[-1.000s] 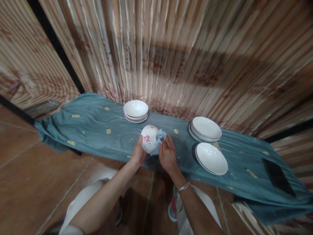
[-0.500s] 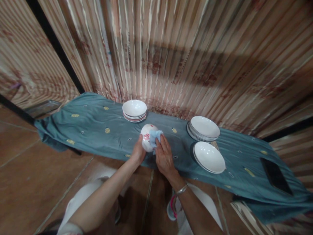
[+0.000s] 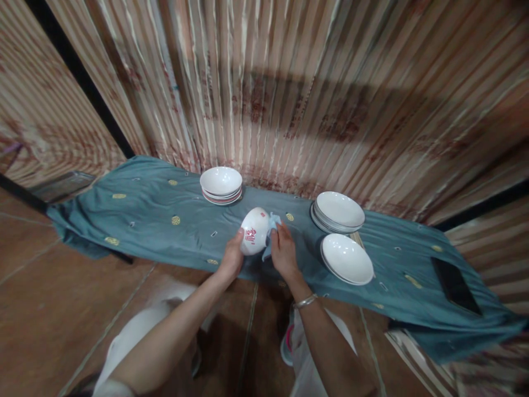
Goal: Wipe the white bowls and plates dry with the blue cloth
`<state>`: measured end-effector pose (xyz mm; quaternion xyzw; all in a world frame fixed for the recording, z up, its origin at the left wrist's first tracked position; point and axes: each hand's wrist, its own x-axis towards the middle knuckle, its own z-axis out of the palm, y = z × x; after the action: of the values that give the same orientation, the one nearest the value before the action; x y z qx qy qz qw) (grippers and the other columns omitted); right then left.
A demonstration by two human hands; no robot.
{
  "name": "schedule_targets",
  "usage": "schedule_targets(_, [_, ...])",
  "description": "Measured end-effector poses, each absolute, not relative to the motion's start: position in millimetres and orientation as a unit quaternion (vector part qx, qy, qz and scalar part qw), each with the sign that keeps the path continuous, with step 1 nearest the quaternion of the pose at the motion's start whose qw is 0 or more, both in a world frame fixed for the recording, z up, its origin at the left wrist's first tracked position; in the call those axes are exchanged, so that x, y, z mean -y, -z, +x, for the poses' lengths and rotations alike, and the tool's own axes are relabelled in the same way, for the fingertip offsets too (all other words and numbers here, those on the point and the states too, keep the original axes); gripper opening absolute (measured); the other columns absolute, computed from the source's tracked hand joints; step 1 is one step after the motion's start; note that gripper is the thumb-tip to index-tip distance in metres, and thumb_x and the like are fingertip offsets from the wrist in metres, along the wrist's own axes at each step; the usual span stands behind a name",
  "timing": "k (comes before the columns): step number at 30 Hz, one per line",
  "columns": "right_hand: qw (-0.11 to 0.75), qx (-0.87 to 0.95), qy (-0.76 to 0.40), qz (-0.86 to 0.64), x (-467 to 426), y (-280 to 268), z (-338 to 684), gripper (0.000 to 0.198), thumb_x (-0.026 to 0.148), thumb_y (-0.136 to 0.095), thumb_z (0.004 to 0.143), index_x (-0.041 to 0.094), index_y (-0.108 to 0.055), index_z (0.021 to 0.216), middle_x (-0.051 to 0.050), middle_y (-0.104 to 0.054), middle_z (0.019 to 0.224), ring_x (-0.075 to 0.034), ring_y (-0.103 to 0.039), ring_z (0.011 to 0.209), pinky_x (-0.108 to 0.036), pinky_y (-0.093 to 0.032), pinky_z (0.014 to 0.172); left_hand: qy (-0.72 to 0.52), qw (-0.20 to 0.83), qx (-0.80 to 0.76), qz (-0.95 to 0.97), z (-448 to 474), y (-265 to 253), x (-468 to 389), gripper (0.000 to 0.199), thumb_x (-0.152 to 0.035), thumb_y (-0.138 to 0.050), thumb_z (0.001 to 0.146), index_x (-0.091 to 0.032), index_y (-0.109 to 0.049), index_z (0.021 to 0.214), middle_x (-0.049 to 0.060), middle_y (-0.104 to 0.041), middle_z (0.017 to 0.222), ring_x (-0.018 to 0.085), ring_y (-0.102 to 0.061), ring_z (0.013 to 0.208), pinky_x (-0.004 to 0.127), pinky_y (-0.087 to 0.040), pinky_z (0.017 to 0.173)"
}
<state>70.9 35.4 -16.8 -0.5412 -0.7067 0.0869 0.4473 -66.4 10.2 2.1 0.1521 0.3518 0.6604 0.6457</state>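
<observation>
A white bowl with red printing (image 3: 253,231) is tilted on its side above the cloth, its outer face toward me. My left hand (image 3: 232,255) is closed on the bowl's left edge. In my right hand (image 3: 283,248) is a light blue cloth (image 3: 273,225), pinched at the bowl's right rim. The inside of the bowl is hidden from view. Behind it, to the left, stands a stack of white bowls (image 3: 221,182) with red bands showing on the lower ones.
Two stacks of white dishes, a rear stack (image 3: 339,210) and a front stack (image 3: 347,259), stand to the right on the teal tablecloth (image 3: 152,220). A dark flat phone-like object (image 3: 455,285) lies farther right. Pleated curtains (image 3: 264,99) hang behind the table.
The cloth has moved from the bowl's printed outer face to its right rim along with my right hand. The bowl has turned slightly, and the view has shifted a little.
</observation>
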Motion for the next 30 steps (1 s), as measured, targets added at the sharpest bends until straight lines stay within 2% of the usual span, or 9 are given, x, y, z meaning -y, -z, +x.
schedule_targets(3, [0.454,0.678,-0.13,-0.563,-40.9,31.6,70.0,0.047,0.039,-0.029,0.101,0.017,-0.062,0.125,-0.014,-0.07,0.12,-0.025,-0.064,0.115,-0.042,-0.05,0.1,-0.677,0.611,-0.378,0.162,-65.7,-6.9,-9.3,0.039,-0.037,-0.07,0.083,-0.006,-0.073,0.105,0.015,-0.078,0.097,0.031,-0.069,0.108,0.039,-0.052,0.097])
schedule_targets(7, [0.454,0.661,-0.164,-0.575,-37.6,49.7,61.2,0.049,0.043,-0.028,0.101,0.016,-0.065,0.116,-0.013,-0.075,0.104,-0.025,-0.071,0.097,-0.036,-0.055,0.084,-0.685,0.619,-0.361,0.134,-64.0,-14.3,-10.3,0.039,-0.035,-0.062,0.089,-0.008,-0.069,0.116,0.014,-0.077,0.105,0.028,-0.068,0.11,0.038,-0.052,0.098])
schedule_targets(12, [0.458,0.662,-0.154,-0.573,-20.5,58.8,47.1,0.05,0.046,-0.027,0.1,0.016,-0.065,0.11,-0.015,-0.074,0.101,-0.026,-0.07,0.095,-0.036,-0.055,0.082,-0.696,0.616,-0.358,0.087,-62.6,-19.3,-14.5,0.037,-0.034,-0.052,0.095,-0.012,-0.066,0.121,0.012,-0.077,0.107,0.025,-0.069,0.11,0.036,-0.051,0.099])
schedule_targets(15, [0.429,0.676,-0.166,-0.576,-10.6,53.5,45.9,0.039,0.042,-0.038,0.096,0.016,-0.065,0.107,-0.015,-0.074,0.098,-0.026,-0.07,0.092,-0.034,-0.054,0.081,-0.692,0.608,-0.373,0.111,-64.3,-20.2,-14.5,0.034,-0.037,-0.063,0.087,-0.012,-0.071,0.108,0.011,-0.078,0.096,0.024,-0.072,0.095,0.034,-0.054,0.089])
schedule_targets(18, [0.403,0.683,-0.236,-0.561,-5.5,41.9,50.5,0.026,0.029,-0.047,0.089,0.018,-0.066,0.105,-0.009,-0.074,0.093,-0.023,-0.069,0.085,-0.031,-0.052,0.078,-0.667,0.591,-0.408,0.198,-68.0,-19.7,-13.5,0.037,-0.035,-0.082,0.066,-0.011,-0.072,0.093,0.008,-0.077,0.082,0.02,-0.07,0.072,0.029,-0.055,0.073])
schedule_targets(20, [0.391,0.675,-0.317,-0.54,-4.6,33.0,53.9,0.024,0.023,-0.048,0.085,0.018,-0.067,0.099,-0.005,-0.073,0.085,-0.02,-0.066,0.076,-0.028,-0.05,0.073,-0.646,0.565,-0.435,0.271,-70.3,-17.5,-13.8,0.04,-0.03,-0.087,0.054,-0.012,-0.072,0.087,0.004,-0.075,0.075,0.016,-0.065,0.064,0.027,-0.051,0.065])
schedule_targets(24, [0.386,0.617,-0.487,-0.482,-4.8,15.9,58.5,0.017,0.027,-0.051,0.078,0.017,-0.065,0.08,0.003,-0.059,0.063,-0.012,-0.05,0.057,-0.022,-0.04,0.055,-0.595,0.48,-0.504,0.403,-73.1,-8.1,-15.6,0.024,-0.03,-0.079,0.06,-0.014,-0.071,0.076,-0.001,-0.066,0.062,0.013,-0.055,0.056,0.025,-0.044,0.057])
schedule_targets(27, [0.366,0.574,-0.573,-0.456,-4.1,2.0,65.2,0.015,0.032,-0.057,0.071,0.018,-0.058,0.067,0.006,-0.048,0.055,-0.008,-0.039,0.051,-0.02,-0.032,0.048,-0.535,0.392,-0.53,0.528,-76.0,-2.7,-14.2,0.012,-0.023,-0.067,0.071,-0.016,-0.072,0.079,0.003,-0.069,0.073,0.019,-0.061,0.071,0.03,-0.049,0.071])
schedule_targets(30, [0.289,0.555,-0.656,-0.422,-2.3,-13.5,77.6,0.017,0.033,-0.063,0.064,0.017,-0.056,0.064,0.007,-0.048,0.054,-0.007,-0.038,0.05,-0.019,-0.029,0.048,-0.444,0.293,-0.554,0.64,-81.8,-3.1,-9.9,0.019,-0.016,-0.058,0.076,-0.018,-0.073,0.088,0.006,-0.073,0.09,0.024,-0.065,0.093,0.044,-0.045,0.098])
